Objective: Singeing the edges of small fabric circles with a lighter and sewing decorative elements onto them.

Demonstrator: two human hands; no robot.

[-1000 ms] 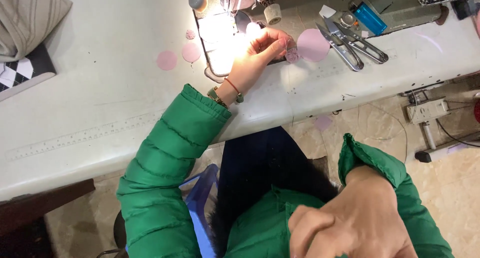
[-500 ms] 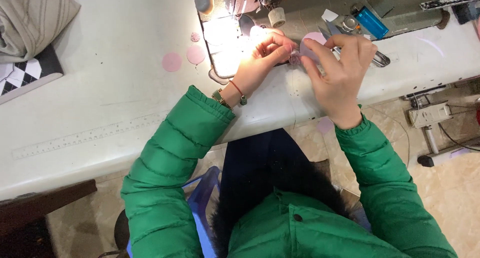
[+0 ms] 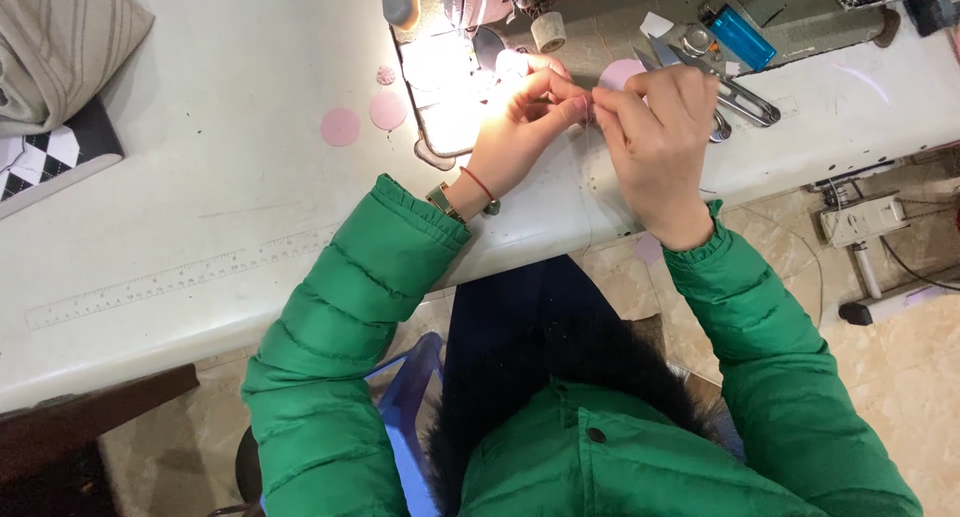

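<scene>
My left hand (image 3: 520,127) and my right hand (image 3: 655,132) meet fingertip to fingertip on the white sewing table (image 3: 200,207), pinching a small pink fabric piece (image 3: 588,109) between them. A pink fabric circle (image 3: 620,74) lies just behind my right fingers. The sewing machine head (image 3: 470,2) and its brightly lit plate (image 3: 445,87) stand right behind my left hand. Both arms wear green padded sleeves; the left wrist carries a watch and a red cord.
Two pink circles (image 3: 340,127) and a small ruffled pink piece (image 3: 385,75) lie left of the plate. Scissors (image 3: 735,92), a blue lighter (image 3: 740,37) and a thread spool (image 3: 547,32) sit at the back right. Striped fabric (image 3: 60,47) lies far left. A power strip (image 3: 865,217) lies on the floor.
My right hand rose from my lap to the table and joined the left hand at the pink piece. The left hand stayed by the lit plate.
</scene>
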